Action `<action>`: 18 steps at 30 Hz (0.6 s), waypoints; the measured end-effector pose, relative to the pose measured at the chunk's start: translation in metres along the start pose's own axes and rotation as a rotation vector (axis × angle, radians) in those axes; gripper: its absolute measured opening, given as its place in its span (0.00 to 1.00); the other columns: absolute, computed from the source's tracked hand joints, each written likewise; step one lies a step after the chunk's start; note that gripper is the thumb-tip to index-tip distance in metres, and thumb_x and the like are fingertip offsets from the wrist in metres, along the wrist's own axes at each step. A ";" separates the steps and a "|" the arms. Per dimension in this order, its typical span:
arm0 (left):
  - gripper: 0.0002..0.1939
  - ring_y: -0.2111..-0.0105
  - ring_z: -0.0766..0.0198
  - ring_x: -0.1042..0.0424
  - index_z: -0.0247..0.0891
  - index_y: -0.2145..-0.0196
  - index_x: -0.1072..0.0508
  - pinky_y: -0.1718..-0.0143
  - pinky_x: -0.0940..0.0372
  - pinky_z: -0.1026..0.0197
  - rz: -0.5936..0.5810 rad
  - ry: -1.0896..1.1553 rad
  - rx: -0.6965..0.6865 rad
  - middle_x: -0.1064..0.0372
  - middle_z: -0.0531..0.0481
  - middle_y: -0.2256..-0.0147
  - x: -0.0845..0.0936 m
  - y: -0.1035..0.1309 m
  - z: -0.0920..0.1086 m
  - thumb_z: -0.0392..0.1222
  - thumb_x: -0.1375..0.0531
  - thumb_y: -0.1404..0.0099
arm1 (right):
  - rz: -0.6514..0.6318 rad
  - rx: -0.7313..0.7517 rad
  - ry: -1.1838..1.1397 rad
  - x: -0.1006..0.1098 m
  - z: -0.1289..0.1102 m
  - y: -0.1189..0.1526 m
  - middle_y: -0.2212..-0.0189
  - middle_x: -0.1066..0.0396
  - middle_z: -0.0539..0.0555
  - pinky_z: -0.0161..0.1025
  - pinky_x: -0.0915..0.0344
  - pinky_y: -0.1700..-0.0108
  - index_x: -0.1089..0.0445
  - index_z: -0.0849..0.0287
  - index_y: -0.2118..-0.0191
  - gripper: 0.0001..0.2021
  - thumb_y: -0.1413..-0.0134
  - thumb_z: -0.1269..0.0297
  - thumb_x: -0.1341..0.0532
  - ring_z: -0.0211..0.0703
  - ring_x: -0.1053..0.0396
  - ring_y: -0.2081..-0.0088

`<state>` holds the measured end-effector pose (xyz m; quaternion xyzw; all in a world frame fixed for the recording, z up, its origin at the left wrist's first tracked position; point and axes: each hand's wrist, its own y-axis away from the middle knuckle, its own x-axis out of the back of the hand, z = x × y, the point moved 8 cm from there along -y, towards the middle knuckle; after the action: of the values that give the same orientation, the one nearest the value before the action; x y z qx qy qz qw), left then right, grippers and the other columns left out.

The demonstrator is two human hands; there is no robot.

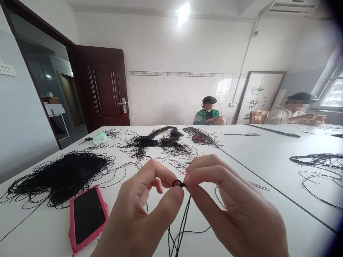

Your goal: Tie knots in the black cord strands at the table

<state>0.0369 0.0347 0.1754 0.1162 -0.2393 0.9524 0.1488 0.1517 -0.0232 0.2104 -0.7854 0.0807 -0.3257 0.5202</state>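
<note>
Between my two hands, above the white table, is a black cord with a small loop and a knot. My left hand pinches the loop between thumb and forefinger. On the other side of the knot, my right hand grips the cord with thumb and fingertips close together. The cord's loose strands hang below the fingers toward the table's near side. Part of the knot is hidden by the fingertips.
Left lies a phone in a pink case, beside a big heap of black cords. More cord bundles, scissors and a pale green item lie farther back. A pointed metal tool is partly behind my right hand. Two people sit across.
</note>
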 end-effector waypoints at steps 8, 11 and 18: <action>0.10 0.74 0.70 0.43 0.42 0.76 0.35 0.75 0.48 0.67 -0.007 0.055 -0.054 0.38 0.57 0.76 -0.002 -0.001 0.008 0.44 0.44 0.39 | 0.019 -0.010 -0.007 0.002 0.001 -0.001 0.69 0.34 0.46 0.26 0.37 0.62 0.37 0.58 0.64 0.03 0.42 0.74 0.44 0.27 0.36 0.65; 0.09 0.75 0.70 0.43 0.42 0.77 0.35 0.74 0.47 0.66 -0.002 0.066 -0.042 0.38 0.57 0.76 -0.002 -0.001 0.008 0.43 0.44 0.39 | 0.011 -0.006 -0.012 0.001 0.001 -0.001 0.70 0.35 0.46 0.26 0.37 0.62 0.37 0.59 0.65 0.04 0.42 0.74 0.45 0.27 0.36 0.65; 0.10 0.72 0.69 0.42 0.41 0.77 0.35 0.71 0.46 0.66 -0.021 0.086 -0.004 0.39 0.56 0.75 -0.005 0.002 0.005 0.44 0.44 0.39 | -0.035 0.018 -0.008 -0.002 0.000 0.001 0.68 0.37 0.49 0.30 0.38 0.61 0.38 0.60 0.62 0.04 0.41 0.76 0.45 0.31 0.38 0.63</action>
<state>0.0418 0.0296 0.1777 0.0775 -0.2335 0.9544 0.1693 0.1509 -0.0229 0.2085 -0.7832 0.0619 -0.3321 0.5220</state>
